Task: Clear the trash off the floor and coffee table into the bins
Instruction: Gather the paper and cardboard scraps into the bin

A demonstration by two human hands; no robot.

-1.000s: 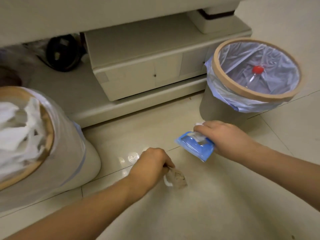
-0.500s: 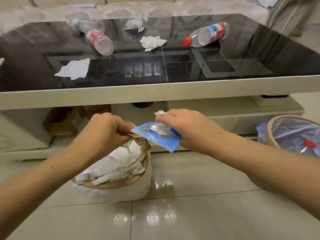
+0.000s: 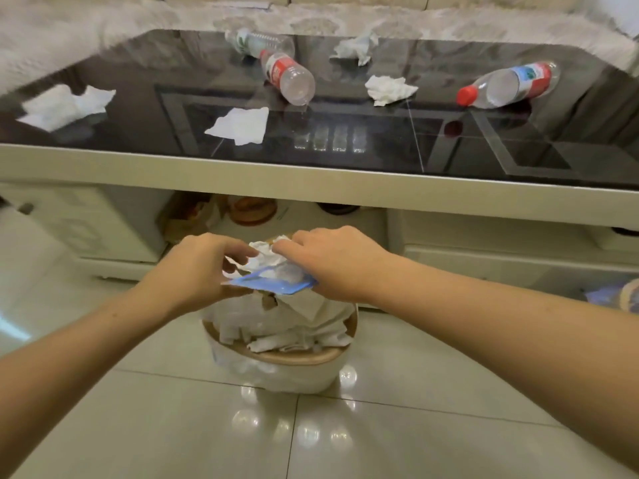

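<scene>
Both my hands hover over the tissue-filled bin (image 3: 294, 357) on the floor in front of the coffee table (image 3: 311, 188). My right hand (image 3: 339, 261) grips a flat blue packet (image 3: 276, 286) with a crumpled white tissue (image 3: 266, 257) on top. My left hand (image 3: 200, 267) pinches that tissue at the packet's left end. A small brown scrap (image 3: 268, 300) shows just under the packet, above the bin's paper. On the black tabletop lie three plastic bottles (image 3: 290, 77) (image 3: 508, 86) (image 3: 256, 41) and several white tissues (image 3: 389, 89) (image 3: 242, 126) (image 3: 65, 105).
A second lined bin (image 3: 627, 295) peeks in at the right edge. Under the tabletop a low shelf holds brown items (image 3: 252, 209). A sofa runs behind the table. Glossy floor tiles spread around the bin.
My view has risen from the floor to the table. Both hands moved from the floor to above the left bin; the brown tissue has left my left hand, which now pinches the white tissue.
</scene>
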